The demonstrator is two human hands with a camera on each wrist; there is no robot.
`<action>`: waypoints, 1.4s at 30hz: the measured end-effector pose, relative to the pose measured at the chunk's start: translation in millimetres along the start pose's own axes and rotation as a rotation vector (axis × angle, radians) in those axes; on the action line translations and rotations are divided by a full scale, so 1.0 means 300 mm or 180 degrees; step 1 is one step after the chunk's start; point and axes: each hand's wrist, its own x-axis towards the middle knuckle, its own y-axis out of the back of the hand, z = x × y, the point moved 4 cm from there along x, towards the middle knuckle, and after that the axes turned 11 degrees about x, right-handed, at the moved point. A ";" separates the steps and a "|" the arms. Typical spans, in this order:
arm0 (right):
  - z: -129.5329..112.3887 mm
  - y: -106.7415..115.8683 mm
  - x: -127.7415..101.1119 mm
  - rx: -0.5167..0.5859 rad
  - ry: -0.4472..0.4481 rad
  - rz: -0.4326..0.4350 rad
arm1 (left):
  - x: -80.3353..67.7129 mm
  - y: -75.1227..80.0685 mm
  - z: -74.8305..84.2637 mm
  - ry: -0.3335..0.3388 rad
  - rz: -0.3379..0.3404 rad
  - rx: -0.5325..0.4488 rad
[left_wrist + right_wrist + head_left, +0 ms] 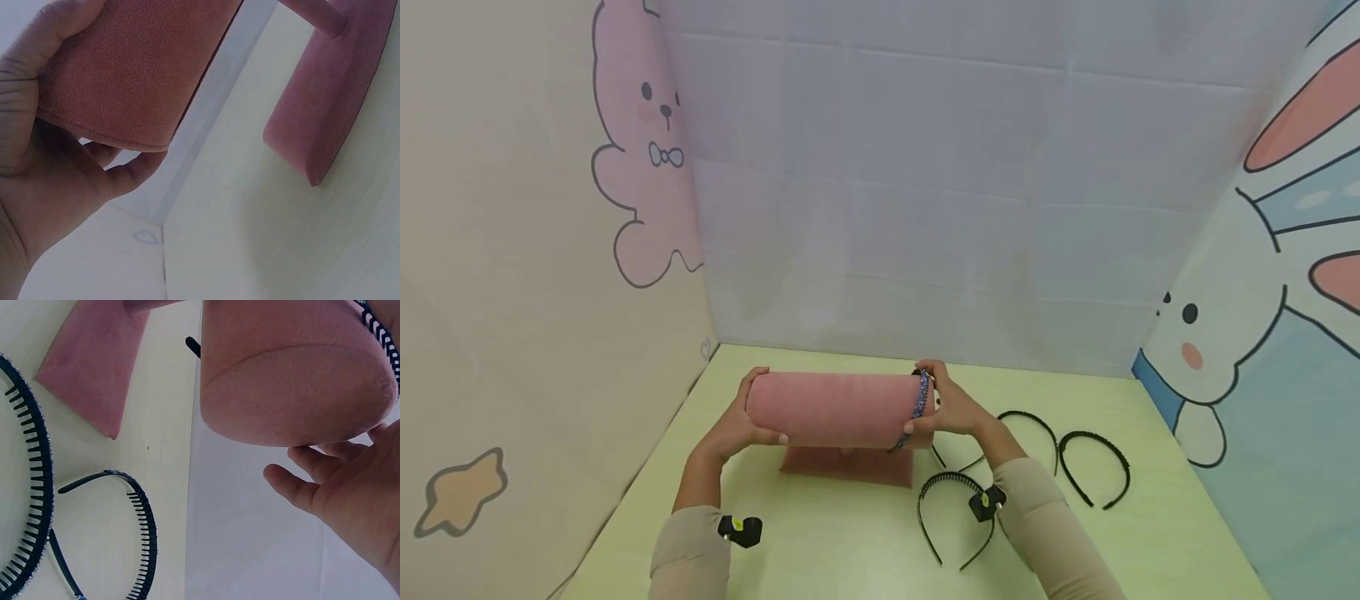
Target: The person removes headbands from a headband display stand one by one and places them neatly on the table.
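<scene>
Nearest me, both sleeves run up from the bottom of the head view, a small black clip on each wrist. Three loose black toothed headbands lie on the green bench to my right: the nearest one (953,517) just beside my right forearm, a second (1093,467) further right, a third (1026,425) behind my right wrist. The right wrist view shows two of them flat on the bench, teeth facing inward.

My left hand (737,421) grips the left end of the pink velvet roll (835,408): thumb over the top, fingers curled under the end cap. The left wrist view confirms it, palm against the end and fingertips tucked beneath the edge.

My right hand (951,408) is at the right end of the roll. Fingers and thumb pinch a blue glittery headband (919,404) that sits round the roll close to that end. In the right wrist view the fingers look loosely spread behind the end cap, and the toothed band shows at the roll's upper edge.

The roll lies horizontal on a short post above its pink base (850,465), which rests flat on the bench between my forearms.

Beyond: a pale lilac back wall, a pink bear drawing on the left panel, a white rabbit on the right panel
</scene>
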 end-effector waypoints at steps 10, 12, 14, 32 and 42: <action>-0.095 -0.007 -0.036 0.0290 0.0089 -0.0029 | 0.001 0.001 -0.006 0.0072 0.0006 0.0042; -0.098 -0.006 -0.038 0.0317 0.0082 -0.0024 | 0.002 0.001 -0.004 0.0083 -0.0005 0.0032; -0.095 -0.004 -0.041 0.0385 0.0081 -0.0026 | 0.005 0.000 -0.002 0.0091 -0.0017 0.0014; 0.044 0.031 -0.049 0.1012 0.0115 0.0188 | -0.009 -0.001 -0.008 0.0073 0.0038 0.0019; 0.080 0.048 -0.109 0.1055 0.0151 0.0471 | -0.011 0.000 0.000 0.0050 0.0014 -0.0021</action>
